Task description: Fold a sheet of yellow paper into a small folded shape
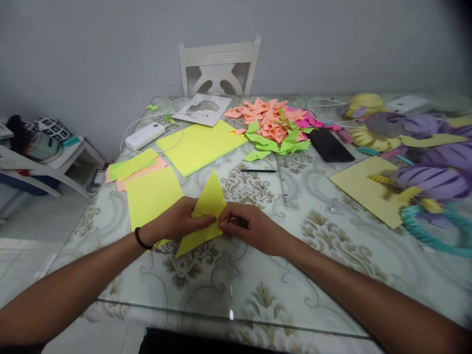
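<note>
A folded piece of yellow paper (pixel 211 194) is held up over the near part of the table, its pointed ends facing up and down-left. My left hand (pixel 186 219) grips it from the left, thumb across its face and the other fingers hidden behind. At its right edge, my right hand (pixel 241 223) pinches the paper between thumb and fingers. A flat yellow sheet (pixel 153 194) lies under and beyond my left wrist, which wears a dark band. Farther back is a larger stack of yellow paper (pixel 201 145).
Folded orange pieces (pixel 271 118) and green pieces (pixel 280 142) are heaped at the back, near a black phone (pixel 331 145). A white power bank (pixel 145 135) with a cable sits left. A dark pen (pixel 258 171) and clear ruler (pixel 282 184) lie centrally; purple paper crafts (pixel 429 181) crowd the right.
</note>
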Demonstrator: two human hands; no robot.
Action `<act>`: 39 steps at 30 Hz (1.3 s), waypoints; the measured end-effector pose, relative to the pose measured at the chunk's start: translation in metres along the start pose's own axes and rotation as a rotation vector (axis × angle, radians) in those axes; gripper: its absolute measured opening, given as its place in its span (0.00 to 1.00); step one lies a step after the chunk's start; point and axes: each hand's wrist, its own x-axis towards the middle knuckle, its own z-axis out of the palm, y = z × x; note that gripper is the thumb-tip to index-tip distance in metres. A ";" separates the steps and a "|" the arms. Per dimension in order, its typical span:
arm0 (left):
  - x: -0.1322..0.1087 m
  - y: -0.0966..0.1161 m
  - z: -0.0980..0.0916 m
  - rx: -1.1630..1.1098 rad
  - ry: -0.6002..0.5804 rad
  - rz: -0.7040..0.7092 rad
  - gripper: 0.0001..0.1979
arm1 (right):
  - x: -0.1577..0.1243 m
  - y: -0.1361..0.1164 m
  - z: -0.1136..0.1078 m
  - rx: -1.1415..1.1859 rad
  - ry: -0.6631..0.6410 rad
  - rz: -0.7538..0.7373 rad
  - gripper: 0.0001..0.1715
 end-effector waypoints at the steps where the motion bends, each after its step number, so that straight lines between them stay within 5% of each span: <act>1: 0.000 0.000 0.000 0.009 0.002 -0.004 0.17 | -0.001 0.000 0.001 -0.008 0.013 0.012 0.10; 19: -0.002 -0.001 -0.001 -0.086 -0.047 0.044 0.17 | -0.006 -0.001 0.010 0.016 0.135 -0.008 0.43; 33: -0.002 -0.007 0.002 -0.029 -0.027 0.076 0.18 | -0.006 -0.001 0.015 0.051 0.126 0.020 0.33; 37: -0.001 -0.008 0.002 -0.094 0.009 0.049 0.16 | -0.006 -0.007 0.010 -0.012 0.073 0.042 0.12; 39: -0.001 -0.007 0.002 -0.110 0.014 0.044 0.16 | -0.006 -0.008 0.008 -0.084 0.051 0.046 0.12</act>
